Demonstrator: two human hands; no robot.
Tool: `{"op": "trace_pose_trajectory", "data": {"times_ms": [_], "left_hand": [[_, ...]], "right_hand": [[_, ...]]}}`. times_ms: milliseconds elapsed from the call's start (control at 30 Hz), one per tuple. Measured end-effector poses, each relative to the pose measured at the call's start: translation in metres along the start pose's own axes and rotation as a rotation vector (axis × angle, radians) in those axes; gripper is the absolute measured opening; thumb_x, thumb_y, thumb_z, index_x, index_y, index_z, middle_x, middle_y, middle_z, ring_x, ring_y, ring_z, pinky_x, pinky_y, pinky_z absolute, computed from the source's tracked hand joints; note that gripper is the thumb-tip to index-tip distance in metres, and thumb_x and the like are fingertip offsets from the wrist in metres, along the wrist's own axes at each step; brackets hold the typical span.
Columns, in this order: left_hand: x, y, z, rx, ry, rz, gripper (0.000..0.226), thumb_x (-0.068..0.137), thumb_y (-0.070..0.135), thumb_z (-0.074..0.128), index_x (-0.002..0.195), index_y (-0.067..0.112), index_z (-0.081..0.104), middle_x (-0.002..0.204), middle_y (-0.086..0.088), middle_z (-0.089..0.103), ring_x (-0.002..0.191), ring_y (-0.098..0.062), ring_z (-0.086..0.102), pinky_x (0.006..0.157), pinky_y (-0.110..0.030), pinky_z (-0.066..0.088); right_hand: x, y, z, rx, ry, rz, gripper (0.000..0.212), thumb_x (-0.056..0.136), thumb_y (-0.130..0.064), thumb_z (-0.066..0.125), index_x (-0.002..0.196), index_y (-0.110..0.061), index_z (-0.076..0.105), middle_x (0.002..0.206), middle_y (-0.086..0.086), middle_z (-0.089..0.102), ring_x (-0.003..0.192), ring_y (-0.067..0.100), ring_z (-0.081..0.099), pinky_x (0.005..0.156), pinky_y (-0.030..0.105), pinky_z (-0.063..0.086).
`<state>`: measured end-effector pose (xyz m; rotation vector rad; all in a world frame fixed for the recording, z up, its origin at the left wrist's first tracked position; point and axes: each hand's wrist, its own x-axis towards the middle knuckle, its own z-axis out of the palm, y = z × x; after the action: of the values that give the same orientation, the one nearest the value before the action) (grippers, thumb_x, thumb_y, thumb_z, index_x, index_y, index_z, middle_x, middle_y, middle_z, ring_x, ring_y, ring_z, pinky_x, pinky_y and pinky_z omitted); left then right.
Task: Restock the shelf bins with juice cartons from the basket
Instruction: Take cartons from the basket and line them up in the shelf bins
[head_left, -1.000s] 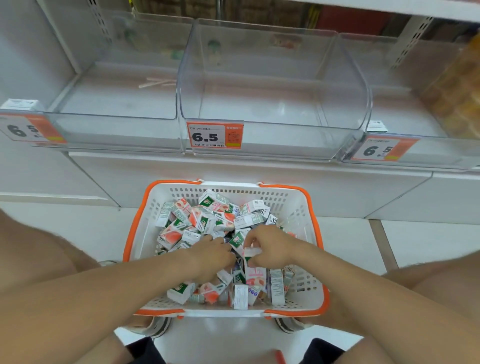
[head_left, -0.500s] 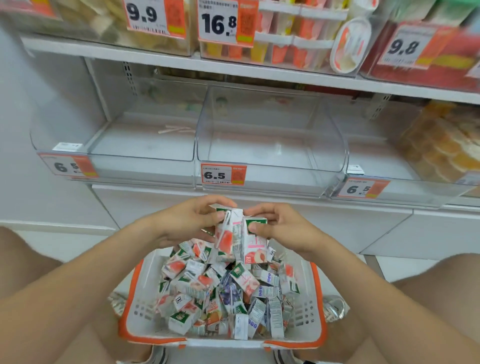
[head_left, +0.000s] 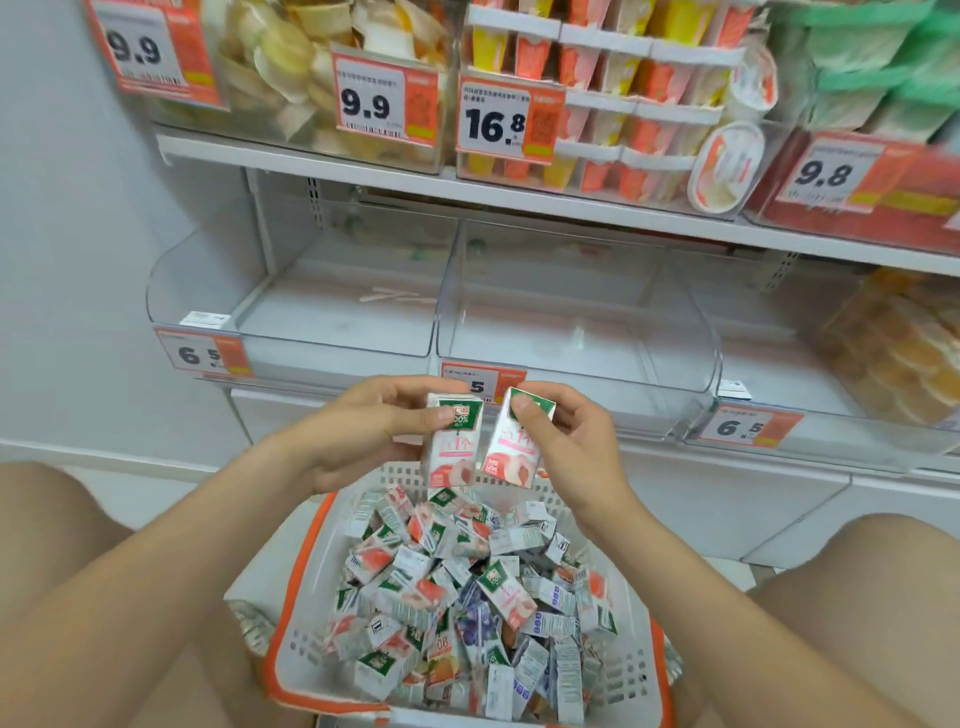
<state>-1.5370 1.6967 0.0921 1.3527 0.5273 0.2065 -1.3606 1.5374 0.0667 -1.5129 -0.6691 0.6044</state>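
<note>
Head view: both hands have risen out of the basket (head_left: 298, 587) in the last second, the left hand (head_left: 363, 431) pinching one peach carton (head_left: 451, 454) and the right hand (head_left: 571, 441) another carton (head_left: 511, 457), upright side by side over its far rim. The clear middle bin (head_left: 571, 338) just beyond holds no cartons, so a first placement looks next.

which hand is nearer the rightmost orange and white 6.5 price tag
Right. The right hand is left of the rightmost orange 6.5 price tag; the left hand is farther left.
</note>
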Motion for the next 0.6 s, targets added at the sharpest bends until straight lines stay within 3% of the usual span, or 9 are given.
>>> {"op": "trace_pose_trajectory", "data": {"times_ms": [167, 267, 467, 600], "left_hand": [[-0.007, 0.005, -0.018, 0.17, 0.102, 0.096, 0.03, 0.103, 0.007, 0.063, 0.132, 0.014, 0.067, 0.123, -0.01, 0.075, 0.115, -0.029, 0.072, 0.09, -0.038, 0.06], [-0.015, 0.013, -0.029, 0.317, 0.17, 0.168, 0.031, 0.103, 0.007, 0.063, 0.132, 0.019, 0.066, 0.123, -0.011, 0.07, 0.109, -0.027, 0.074, 0.093, -0.04, 0.062], [-0.03, 0.049, -0.082, 0.481, 0.4, 0.358, 0.031, 0.106, 0.008, 0.058, 0.123, 0.031, 0.07, 0.121, 0.0, 0.072, 0.106, -0.025, 0.074, 0.103, -0.051, 0.056], [-0.029, 0.068, -0.131, 0.656, 0.577, 0.422, 0.036, 0.107, 0.011, 0.055, 0.122, 0.042, 0.067, 0.126, -0.004, 0.063, 0.11, -0.019, 0.07, 0.088, -0.052, 0.061]], "right_hand": [[-0.003, -0.011, 0.023, -0.15, -0.061, -0.164, 0.021, 0.093, -0.027, 0.081, 0.112, -0.03, 0.073, 0.106, -0.008, 0.077, 0.094, 0.024, 0.074, 0.081, 0.055, 0.061], [-0.003, -0.018, 0.037, -0.222, -0.1, -0.245, 0.022, 0.094, -0.028, 0.079, 0.113, -0.033, 0.069, 0.108, -0.011, 0.074, 0.096, 0.019, 0.072, 0.082, 0.053, 0.06], [0.013, -0.051, 0.073, -0.428, -0.214, -0.494, 0.044, 0.102, -0.024, 0.067, 0.143, -0.032, 0.054, 0.123, -0.012, 0.056, 0.118, 0.009, 0.058, 0.099, 0.039, 0.053], [0.032, -0.072, 0.116, -0.484, -0.157, -0.672, 0.042, 0.102, -0.019, 0.066, 0.143, -0.018, 0.057, 0.127, -0.005, 0.051, 0.117, 0.007, 0.055, 0.1, 0.022, 0.046]]}}
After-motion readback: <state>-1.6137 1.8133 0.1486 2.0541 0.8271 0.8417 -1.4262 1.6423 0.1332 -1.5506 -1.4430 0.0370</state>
